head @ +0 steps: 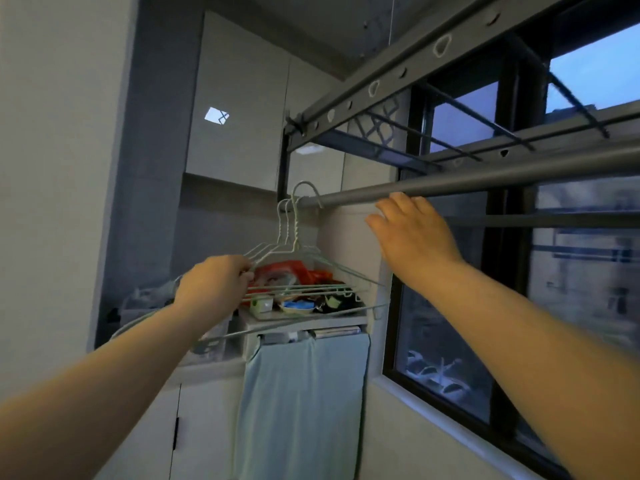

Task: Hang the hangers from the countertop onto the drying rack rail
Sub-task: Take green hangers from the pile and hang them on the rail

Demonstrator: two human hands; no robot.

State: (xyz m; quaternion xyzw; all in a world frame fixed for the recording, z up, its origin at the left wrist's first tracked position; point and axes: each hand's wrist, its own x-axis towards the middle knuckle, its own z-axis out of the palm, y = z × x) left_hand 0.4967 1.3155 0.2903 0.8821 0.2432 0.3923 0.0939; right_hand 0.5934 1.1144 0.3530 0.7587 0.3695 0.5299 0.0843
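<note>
Hangers point(294, 258) gripped in your left hand point(214, 282) are hooking the rail point(485, 181) above; your right hand point(412, 230) is hovering, fingers spread; seat hooks before releasing.

Dusk-blue light fills the dark-framed window point(446, 341) on my right; glossy white wall cabinets point(239, 109) face me, a pale blue towel point(301, 403) draped below.
</note>
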